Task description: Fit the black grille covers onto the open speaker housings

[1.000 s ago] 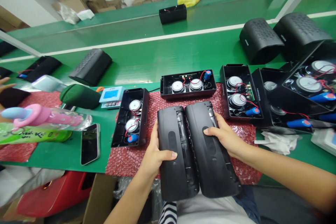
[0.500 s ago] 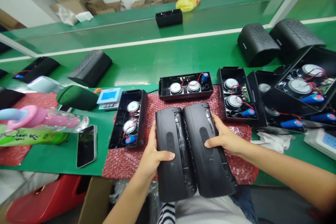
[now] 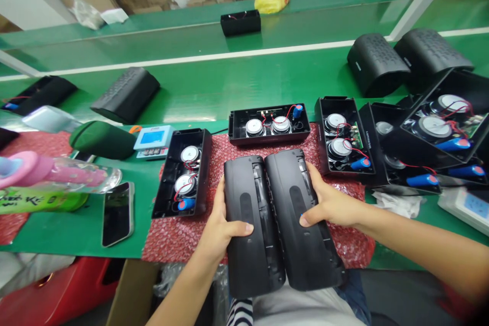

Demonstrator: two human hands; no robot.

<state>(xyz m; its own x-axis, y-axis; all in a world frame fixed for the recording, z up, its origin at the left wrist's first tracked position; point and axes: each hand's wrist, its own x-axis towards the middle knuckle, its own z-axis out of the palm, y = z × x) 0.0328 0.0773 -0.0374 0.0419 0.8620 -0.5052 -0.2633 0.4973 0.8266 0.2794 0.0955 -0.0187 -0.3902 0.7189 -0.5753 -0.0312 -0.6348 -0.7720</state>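
Note:
My left hand (image 3: 220, 225) grips a black speaker housing (image 3: 252, 260) by its left side, thumb lying across the front face. A second, matching black speaker housing (image 3: 311, 257) is in my right hand (image 3: 325, 202), held from the right with the thumb on its face. The two housings stand side by side, tilted toward me, over the red bubble wrap (image 3: 179, 237). Around them lie open speaker boxes with round drivers, red wires and blue cylinders: one on the left (image 3: 202, 175), one behind (image 3: 237, 133), one on the right (image 3: 324, 155).
More open speaker boxes (image 3: 410, 145) are stacked at the right, beside crumpled white tissue (image 3: 399, 204). Phone (image 3: 117, 214), drink bottle (image 3: 78, 173), green pouch (image 3: 103, 138) and small blue-screened device (image 3: 153, 138) lie at left. Black speaker shells (image 3: 128, 94) sit on the green belt (image 3: 198, 81).
The view has turned slightly, so things at left appear further left. Both hands keep their hold, and the two housings stay nearly where they were.

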